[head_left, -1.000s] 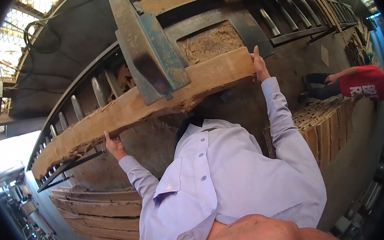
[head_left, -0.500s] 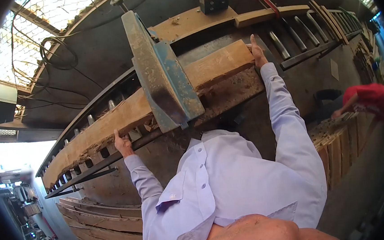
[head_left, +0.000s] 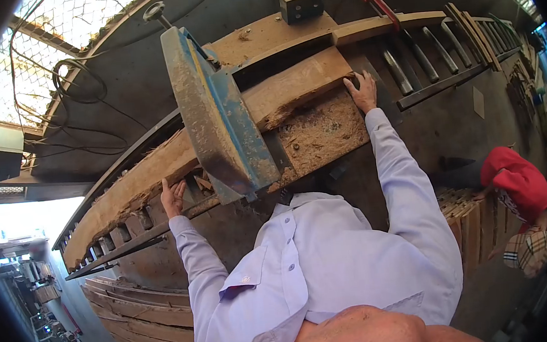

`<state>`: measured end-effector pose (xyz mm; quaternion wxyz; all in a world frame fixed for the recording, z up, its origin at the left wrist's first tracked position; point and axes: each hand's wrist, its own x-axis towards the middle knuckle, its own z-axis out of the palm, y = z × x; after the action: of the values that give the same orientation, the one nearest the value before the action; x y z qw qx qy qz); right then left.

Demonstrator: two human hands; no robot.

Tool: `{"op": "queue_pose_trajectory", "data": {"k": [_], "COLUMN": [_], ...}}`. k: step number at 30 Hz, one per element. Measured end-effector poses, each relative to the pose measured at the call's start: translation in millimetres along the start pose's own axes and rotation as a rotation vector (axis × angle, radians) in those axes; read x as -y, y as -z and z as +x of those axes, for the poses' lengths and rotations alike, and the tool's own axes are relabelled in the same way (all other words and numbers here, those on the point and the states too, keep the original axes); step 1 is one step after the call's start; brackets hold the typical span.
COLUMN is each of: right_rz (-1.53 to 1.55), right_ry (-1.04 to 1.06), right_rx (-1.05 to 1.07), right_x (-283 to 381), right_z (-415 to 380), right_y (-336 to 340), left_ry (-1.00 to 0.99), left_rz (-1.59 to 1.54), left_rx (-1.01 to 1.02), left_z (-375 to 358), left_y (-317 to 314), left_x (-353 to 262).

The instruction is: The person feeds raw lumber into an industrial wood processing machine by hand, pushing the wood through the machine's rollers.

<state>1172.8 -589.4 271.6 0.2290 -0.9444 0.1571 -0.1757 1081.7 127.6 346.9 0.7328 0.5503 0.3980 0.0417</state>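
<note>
A long, thick wooden plank (head_left: pixel 299 86) with a rough near edge lies across the machine bed, passing behind the blue, dust-covered machine guard (head_left: pixel 218 117). Its left part rests on a roller conveyor (head_left: pixel 121 234). My left hand (head_left: pixel 173 198) touches the plank's near edge left of the guard, fingers stretched out and thumb apart. At the plank's right end, my right hand (head_left: pixel 363 91) bends its fingers round the near corner. Sawdust covers the bed (head_left: pixel 328 134) between the plank and me. Whatever is behind the guard is hidden.
A red clamp (head_left: pixel 381 9) sits on a wooden strip (head_left: pixel 397 25) at the back, near metal rollers (head_left: pixel 425 53). A co-worker in a red top (head_left: pixel 518 180) bends over stacked timber (head_left: pixel 476 219) at right. More boards (head_left: pixel 141 323) lie at lower left. Cables (head_left: pixel 80 83) hang at upper left.
The plank has shifted away from me towards the back strip, exposing more sawdust-covered bed. My right hand has changed its hold at the end corner. The co-worker has moved, and a checked cap now shows.
</note>
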Motion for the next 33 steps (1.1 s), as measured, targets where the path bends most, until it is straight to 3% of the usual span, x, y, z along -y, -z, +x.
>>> {"op": "queue_pose_trajectory", "data": {"k": [4,11,13,14,18,24,26,31,33], "right_rz": [0.01,-0.06,-0.155,-0.207,-0.363,-0.418,-0.411,-0.399,-0.449], "right_ry": [-0.02,-0.085,-0.057,-0.034,0.098,0.087,0.056,-0.049,-0.054], "right_rx": [0.002,-0.039,-0.056,-0.04,-0.114,-0.008,0.025,0.083,0.062], "right_x": [5.4,19.4,14.8,15.1,5.3,-21.6,-17.9,-23.5,-40.1], "right_z": [3.5,16.5,14.2,12.4,15.2,15.6,17.9,14.0,-7.0], "right_y": [-4.9,2.5,10.1,15.8,30.4,55.9,61.3,71.9,73.5], "left_ry": [-0.049,-0.056,-0.36,-0.212,-0.106,-0.19,-0.181,-0.175,-0.023], "left_rz": [-0.207,-0.213,0.192,-0.085,-0.227,-0.407,-0.396,-0.413,-0.3], "left_rx": [-0.033,-0.127,0.286,0.123,-0.062,-0.168,-0.054,-0.071,-0.087], "left_z": [40.2,32.5,34.6,19.1,21.7,-22.8,-21.2,-15.0,-16.4], "left_y": [7.1,-3.2,13.5,-3.5,-20.0,-28.6,-28.7,-33.0,-30.9], "left_x": [20.9,25.9,41.9,39.5,63.2,78.5,85.6,79.0,77.7]}}
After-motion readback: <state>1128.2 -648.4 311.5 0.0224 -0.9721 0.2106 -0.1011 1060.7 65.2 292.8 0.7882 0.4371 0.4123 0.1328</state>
